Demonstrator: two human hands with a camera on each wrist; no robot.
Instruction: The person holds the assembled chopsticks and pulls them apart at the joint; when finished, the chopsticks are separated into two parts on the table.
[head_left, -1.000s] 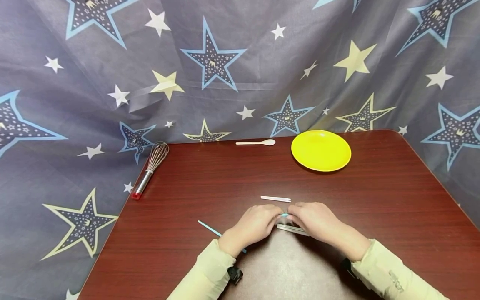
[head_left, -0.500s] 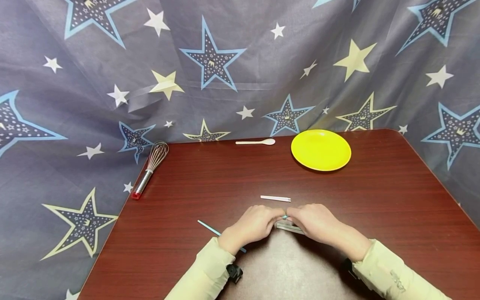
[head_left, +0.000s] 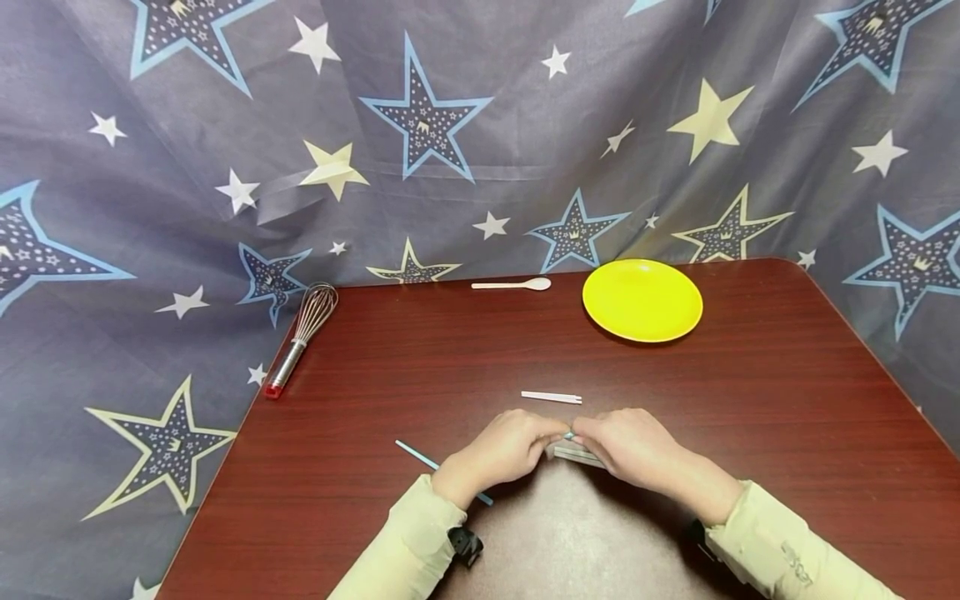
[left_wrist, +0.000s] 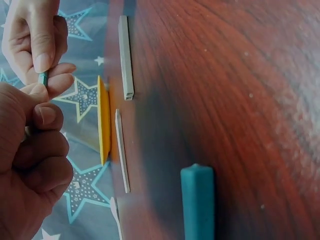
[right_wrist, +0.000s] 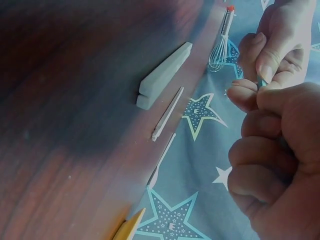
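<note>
Both hands meet over the table's front half. My left hand [head_left: 506, 450] and my right hand [head_left: 637, 446] pinch a small teal stick [left_wrist: 43, 78] between thumbs and fingers. Only a short piece of it shows between the fingertips; the rest is hidden. Just below the hands lies a grey pair of sticks [head_left: 576, 454], partly covered by my right hand. Beyond them is a thinner white pair of sticks [head_left: 551, 397]. A second teal stick [head_left: 420, 456] lies under my left wrist, its blunt end [left_wrist: 197, 175] close in the left wrist view.
At the back right of the brown table [head_left: 420, 358] stands a yellow plate [head_left: 642, 300]. A white spoon [head_left: 513, 285] lies along the back edge. A whisk [head_left: 302, 337] with a red-tipped handle lies at the left edge. Behind hangs a star-patterned cloth [head_left: 450, 200].
The fingertips of both hands have drawn closer together around the teal stick, so less of it shows. The things on the table have stayed where they were.
</note>
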